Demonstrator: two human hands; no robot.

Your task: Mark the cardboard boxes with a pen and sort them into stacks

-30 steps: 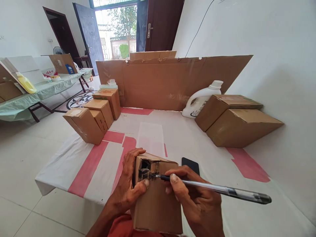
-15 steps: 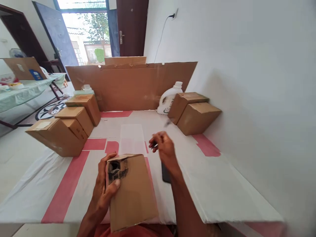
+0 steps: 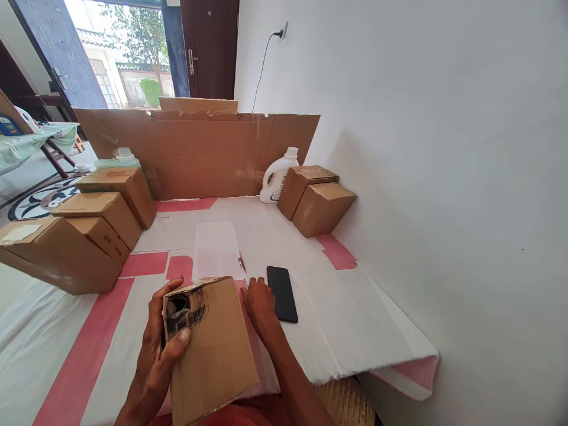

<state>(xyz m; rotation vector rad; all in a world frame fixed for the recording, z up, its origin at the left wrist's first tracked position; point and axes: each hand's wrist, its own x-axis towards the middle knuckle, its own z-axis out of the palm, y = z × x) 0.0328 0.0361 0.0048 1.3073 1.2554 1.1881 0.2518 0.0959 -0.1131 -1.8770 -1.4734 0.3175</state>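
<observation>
Box: a small cardboard box (image 3: 213,349) stands at the near edge of the table (image 3: 355,307), tipped toward the person, with a patch of black scribble on its upper left corner.
Left hand: the left hand (image 3: 157,349) wraps the box's left side, thumb pressed on the front face just below the scribble, fingers curled behind; closed on the box.
Right hand: the right hand (image 3: 260,303) lies on the table just right of the box, fingers bent down toward a pen (image 3: 242,267) that lies there; I cannot tell whether it touches the pen, and it grips nothing visibly.
Phone: a black phone (image 3: 282,293) lies flat just right of the right hand.
Handling: the box looks light and stiff, since one hand steadies it; corrugated walls would dent under a hard squeeze, so opposite side faces near the top seem the safest hold.
Surroundings: stacked cartons (image 3: 84,231) along the left edge, two cartons (image 3: 317,201) and a white jug (image 3: 276,177) by the far right corner, and a cardboard sheet (image 3: 195,154) upright along the far edge.
</observation>
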